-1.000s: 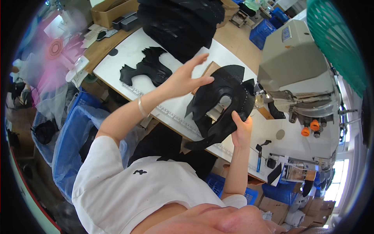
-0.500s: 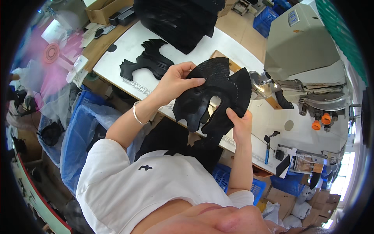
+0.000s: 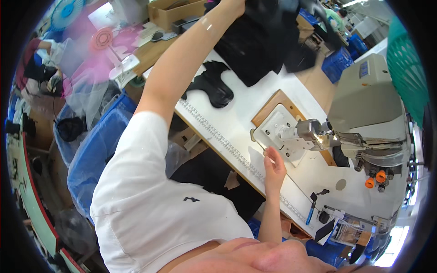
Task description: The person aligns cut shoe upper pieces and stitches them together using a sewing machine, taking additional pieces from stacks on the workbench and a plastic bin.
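Note:
My left arm stretches far forward to the top edge of the view. My left hand (image 3: 234,6) is at a tall pile of black sheet pieces (image 3: 255,43); its fingers are hidden or cut off, so what they hold cannot be made out. Black material at the pile's right side (image 3: 302,57) is smeared by motion. My right hand (image 3: 274,173) hovers over the near edge of the white table (image 3: 227,129), fingers loosely extended with nothing in them. It is close to the metal plate (image 3: 277,129) of a sewing machine (image 3: 364,98). Several curved black cut pieces (image 3: 211,86) lie left of the pile.
A ruler strip (image 3: 218,141) runs along the table's near edge. A blue-handled tool (image 3: 312,209) lies to the right. Blue lined bins (image 3: 98,154) stand at left, near a pink fan (image 3: 102,40). A cardboard box (image 3: 175,16) sits at the back.
The black perforated piece has left both hands' earlier place before me. My left hand has swung far forward to the pile; my right hand has let go and dropped slightly. The view has shifted.

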Available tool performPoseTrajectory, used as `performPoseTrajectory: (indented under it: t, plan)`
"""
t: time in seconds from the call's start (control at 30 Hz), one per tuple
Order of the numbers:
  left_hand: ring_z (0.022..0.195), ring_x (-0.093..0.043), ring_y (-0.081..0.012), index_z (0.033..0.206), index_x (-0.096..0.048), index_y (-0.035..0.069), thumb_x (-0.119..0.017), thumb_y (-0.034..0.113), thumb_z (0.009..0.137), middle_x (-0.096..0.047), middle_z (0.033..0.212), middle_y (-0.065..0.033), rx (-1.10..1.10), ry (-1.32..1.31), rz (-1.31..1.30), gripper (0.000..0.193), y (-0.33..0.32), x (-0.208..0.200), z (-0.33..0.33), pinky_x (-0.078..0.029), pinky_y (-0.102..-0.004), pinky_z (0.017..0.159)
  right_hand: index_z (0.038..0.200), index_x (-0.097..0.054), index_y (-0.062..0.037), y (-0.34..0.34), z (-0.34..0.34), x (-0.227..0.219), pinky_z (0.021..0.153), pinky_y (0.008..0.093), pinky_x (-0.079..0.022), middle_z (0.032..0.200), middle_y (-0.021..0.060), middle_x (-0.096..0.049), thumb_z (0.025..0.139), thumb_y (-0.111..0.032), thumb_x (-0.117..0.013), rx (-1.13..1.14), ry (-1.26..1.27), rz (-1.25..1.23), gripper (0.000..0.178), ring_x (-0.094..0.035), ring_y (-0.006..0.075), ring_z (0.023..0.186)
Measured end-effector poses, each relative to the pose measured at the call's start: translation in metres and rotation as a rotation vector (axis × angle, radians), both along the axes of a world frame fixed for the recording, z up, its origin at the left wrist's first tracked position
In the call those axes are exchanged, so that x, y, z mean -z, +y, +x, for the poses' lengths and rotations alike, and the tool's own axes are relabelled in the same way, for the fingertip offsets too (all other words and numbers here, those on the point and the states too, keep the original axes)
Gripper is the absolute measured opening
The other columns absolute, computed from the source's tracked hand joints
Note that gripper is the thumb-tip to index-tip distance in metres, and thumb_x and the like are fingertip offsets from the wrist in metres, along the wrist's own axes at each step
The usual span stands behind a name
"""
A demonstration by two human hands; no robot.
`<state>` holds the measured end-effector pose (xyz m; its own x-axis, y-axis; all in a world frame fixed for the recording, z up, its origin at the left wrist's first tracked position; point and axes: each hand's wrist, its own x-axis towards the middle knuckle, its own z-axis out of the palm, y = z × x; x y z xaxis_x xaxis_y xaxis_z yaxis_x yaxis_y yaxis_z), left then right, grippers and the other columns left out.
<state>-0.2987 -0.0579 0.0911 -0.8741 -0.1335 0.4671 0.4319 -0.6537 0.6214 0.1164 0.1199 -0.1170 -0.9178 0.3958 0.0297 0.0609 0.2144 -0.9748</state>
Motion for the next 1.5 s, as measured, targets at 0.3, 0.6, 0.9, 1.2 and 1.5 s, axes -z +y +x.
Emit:
performPoseTrajectory:
  t: [0.3, 0.6, 0.9, 1.2, 1.5]
  plan:
    - [0.138, -0.032, -0.0386, 0.146, -0.03, 0.005, -0.059, 0.06, 0.086, -0.038, 0.146, -0.0231, -0.821, -0.592, -0.984, 0.087, -0.016, 0.072, -0.037, -0.03, -0.0556, 0.109, 0.112, -0.066, -0.0028, -0.019, 0.008, 0.017, 0.093, 0.037, -0.045, 0.11, 0.0139, -0.064, 0.087, -0.005, -0.062, -0.128, 0.078, 0.582, 0.025, -0.058, 0.03, 0.106]
    - [0.079, -0.064, -0.0117, 0.107, -0.071, 0.002, -0.062, 0.029, 0.095, -0.07, 0.091, -0.0058, 0.256, -0.411, -1.076, 0.031, -0.247, 0.187, 0.268, -0.052, -0.0251, 0.074, 0.111, -0.066, 0.0001, -0.01, 0.008, 0.02, 0.094, 0.0346, -0.046, 0.112, 0.0121, -0.06, 0.091, -0.003, -0.059, -0.192, 0.068, 0.609, 0.022, -0.058, 0.0267, 0.107]
    - [0.092, -0.065, -0.0242, 0.116, -0.062, 0.004, -0.06, 0.037, 0.094, -0.066, 0.103, -0.0091, -0.032, -1.411, -0.122, 0.039, -0.485, 0.579, 0.468, -0.053, -0.0365, 0.077, 0.109, -0.066, 0.0005, -0.01, 0.004, 0.019, 0.094, 0.0348, -0.045, 0.112, 0.0104, -0.059, 0.093, -0.004, -0.056, -0.25, 0.039, 0.661, 0.02, -0.057, 0.025, 0.105]
    - [0.131, -0.041, -0.0252, 0.141, -0.037, 0.004, -0.039, 0.062, 0.095, -0.042, 0.142, -0.0157, -0.291, -1.731, -0.027, 0.073, -0.404, 0.745, 0.438, -0.038, -0.0411, 0.106, 0.107, -0.066, 0.0013, -0.004, 0.004, 0.03, 0.095, 0.034, -0.043, 0.108, 0.0098, -0.058, 0.094, -0.004, -0.056, -0.183, 0.007, 0.749, 0.017, -0.055, 0.0232, 0.104]
    - [0.142, -0.027, -0.0299, 0.152, -0.025, 0.011, -0.043, 0.085, 0.074, -0.029, 0.155, -0.0134, -0.506, -1.691, 0.832, 0.109, -0.376, 0.787, 0.412, -0.034, -0.045, 0.112, 0.104, -0.066, 0.0025, 0.0, 0.003, 0.031, 0.092, 0.033, -0.044, 0.102, 0.0095, -0.058, 0.094, -0.004, -0.055, -0.123, 0.014, 0.75, 0.016, -0.056, 0.0221, 0.099]
